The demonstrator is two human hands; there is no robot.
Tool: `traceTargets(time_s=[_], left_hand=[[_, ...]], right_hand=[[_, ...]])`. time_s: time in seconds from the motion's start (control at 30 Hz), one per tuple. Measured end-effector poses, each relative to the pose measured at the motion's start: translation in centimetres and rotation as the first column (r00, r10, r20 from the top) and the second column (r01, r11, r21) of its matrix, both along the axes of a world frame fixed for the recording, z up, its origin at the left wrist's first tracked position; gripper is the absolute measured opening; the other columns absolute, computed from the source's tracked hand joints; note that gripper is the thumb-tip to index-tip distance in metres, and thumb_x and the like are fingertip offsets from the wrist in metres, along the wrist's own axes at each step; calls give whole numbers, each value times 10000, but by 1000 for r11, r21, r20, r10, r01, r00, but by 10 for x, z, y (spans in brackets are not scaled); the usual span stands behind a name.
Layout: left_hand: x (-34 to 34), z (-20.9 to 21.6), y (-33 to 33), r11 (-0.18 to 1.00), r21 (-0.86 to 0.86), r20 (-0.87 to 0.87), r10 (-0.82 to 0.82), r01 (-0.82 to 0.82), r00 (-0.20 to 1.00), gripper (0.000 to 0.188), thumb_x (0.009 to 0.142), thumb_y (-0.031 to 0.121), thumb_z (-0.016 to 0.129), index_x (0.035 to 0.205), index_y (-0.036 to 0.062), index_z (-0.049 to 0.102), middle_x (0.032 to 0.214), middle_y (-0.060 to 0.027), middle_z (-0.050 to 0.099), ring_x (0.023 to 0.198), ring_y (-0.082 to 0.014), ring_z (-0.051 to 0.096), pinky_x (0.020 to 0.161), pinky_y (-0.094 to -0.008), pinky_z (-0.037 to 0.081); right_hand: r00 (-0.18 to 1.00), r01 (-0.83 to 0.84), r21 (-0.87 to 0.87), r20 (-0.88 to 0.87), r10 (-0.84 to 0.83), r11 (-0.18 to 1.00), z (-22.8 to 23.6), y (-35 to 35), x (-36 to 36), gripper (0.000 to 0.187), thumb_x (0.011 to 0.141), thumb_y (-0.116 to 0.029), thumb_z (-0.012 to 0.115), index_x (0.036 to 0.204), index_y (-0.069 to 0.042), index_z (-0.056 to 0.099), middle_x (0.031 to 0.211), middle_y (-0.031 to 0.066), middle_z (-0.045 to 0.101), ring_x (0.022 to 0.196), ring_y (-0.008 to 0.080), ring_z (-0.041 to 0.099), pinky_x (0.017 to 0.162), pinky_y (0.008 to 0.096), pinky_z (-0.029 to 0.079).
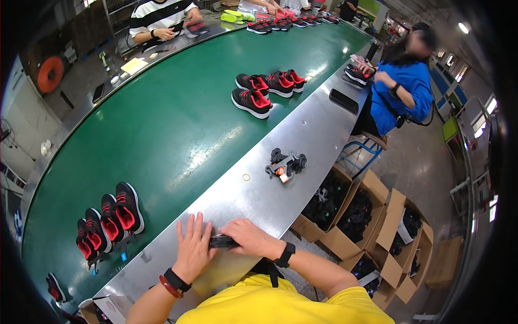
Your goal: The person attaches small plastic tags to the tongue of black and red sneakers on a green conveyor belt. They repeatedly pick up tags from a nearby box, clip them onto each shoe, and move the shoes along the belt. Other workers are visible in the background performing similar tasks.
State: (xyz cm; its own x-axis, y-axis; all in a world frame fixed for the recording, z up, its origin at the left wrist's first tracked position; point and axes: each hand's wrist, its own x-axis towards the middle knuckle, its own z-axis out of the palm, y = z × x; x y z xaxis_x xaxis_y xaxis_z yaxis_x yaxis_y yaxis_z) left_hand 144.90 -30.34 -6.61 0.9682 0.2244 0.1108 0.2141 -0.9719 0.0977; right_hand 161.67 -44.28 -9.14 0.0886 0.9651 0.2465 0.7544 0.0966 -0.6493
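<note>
My left hand lies on the metal ledge with its fingers stretched out, its thumb side close to a narrow black object. My right hand is closed on the other end of that object; its kind is too hard to make out. Further along the ledge is a small pile of black and grey plastic shoe hangers with an orange tag. A thin tan ring lies beside the pile.
Black and red sneakers stand on the green conveyor belt, with more sneakers farther up. Open cartons of dark parts fill the floor at right. A phone lies near a blue-shirted co-worker; others work across the belt.
</note>
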Motion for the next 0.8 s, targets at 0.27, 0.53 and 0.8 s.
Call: traceTargets(time_s=[0.27,0.53,0.8], left_hand=[[7,29,15,746,-665,-107,-139,33,985,622,768,358,789,1230,9,563,960,-116,680,967,-266,643,957,-460,423],[1,26,2,-302,-952,-140,302,-44,943,232,965,230,578,1063,26,524,791,-75,636,734,-201,655,665,-349,531],[-11,12,-4,-613,-739,21,393,279,919,399,987,445,530,1050,51,534,870,-79,594,779,-234,628,719,-417,539]], right_hand=[[937,-259,-143,-278,212,955,37,13,12,470,718,-59,681,1164,-47,534,1009,135,620,989,334,549,898,409,461],[977,156,309,-189,-100,938,81,38,21,434,779,-120,729,1159,-37,539,1062,176,598,1029,356,566,864,396,481],[713,171,31,-694,-102,985,64,31,-51,360,930,-29,560,1291,-34,553,1201,164,555,928,245,620,811,332,522]])
